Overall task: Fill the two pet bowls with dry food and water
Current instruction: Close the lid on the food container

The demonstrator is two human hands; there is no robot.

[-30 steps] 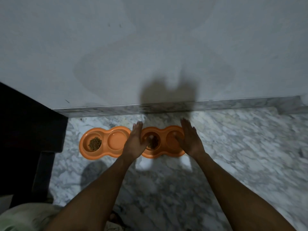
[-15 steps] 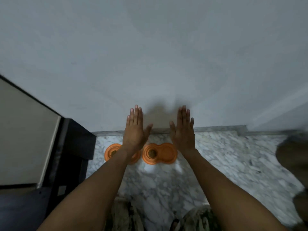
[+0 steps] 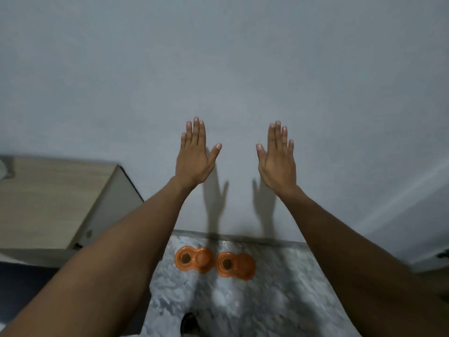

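Since a second ago, both hands have lifted off the bowls and the viewpoint has risen, so the bowls are now appearing smaller and lower in the view. The left hand [image 3: 194,156] is hovering at about 11 o'clock from centre and the right hand [image 3: 277,159] at about 1 o'clock. Both are showing their backs, flat, with fingers straight and together and thumbs angled inward. They are holding nothing and are well apart from the bowls. Behind them a pale grey wall [image 3: 218,57] is filling the upper view and carrying the hands' shadows [image 3: 215,203]. At 6 o'clock, two orange double pet bowls are sitting side by side against the wall's base on a grey marble floor [image 3: 279,300], the left double bowl [image 3: 194,260] just beside the right double bowl [image 3: 235,265]. In each, the left-hand well is showing a dark patch, likely dry food. The right-hand wells are looking plain orange, and whether they are holding water is impossible to tell. A wooden-topped cabinet [image 3: 48,198] is standing at 9 o'clock. The food step is probably finished, and the person seems to be stepping away from the bowls. If water is still lacking, the next move is calling for fetching a container and pouring steadily into the right-hand wells without wetting the food.
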